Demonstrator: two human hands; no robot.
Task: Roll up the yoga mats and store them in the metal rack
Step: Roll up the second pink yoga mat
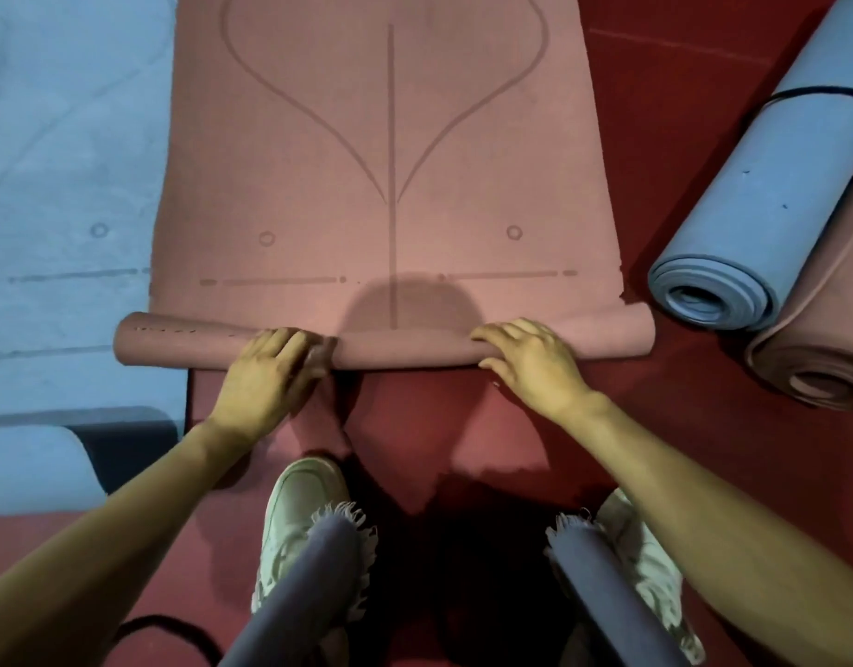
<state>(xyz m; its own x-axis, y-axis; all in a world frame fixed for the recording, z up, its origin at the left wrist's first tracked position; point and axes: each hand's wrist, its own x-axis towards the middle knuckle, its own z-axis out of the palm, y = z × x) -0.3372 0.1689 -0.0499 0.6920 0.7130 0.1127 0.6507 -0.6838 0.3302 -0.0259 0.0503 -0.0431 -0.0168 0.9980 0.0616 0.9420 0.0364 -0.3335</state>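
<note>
my left hand (pixel 270 373) and right hand (pixel 535 363) both grip the pink mat (pixel 405 349) roll, lying crosswise; its flat length runs straight ahead.

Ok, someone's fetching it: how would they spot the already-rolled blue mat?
Start at the big pink mat in the middle. Right of it, on the red floor, lie two rolls. Yours is the blue roll, not the pink roll beside it.

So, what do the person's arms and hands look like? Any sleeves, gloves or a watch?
The left hand and right hand are bare, without gloves. The forearms are bare too: no sleeve in view, no watch or bracelet at either wrist.
</note>
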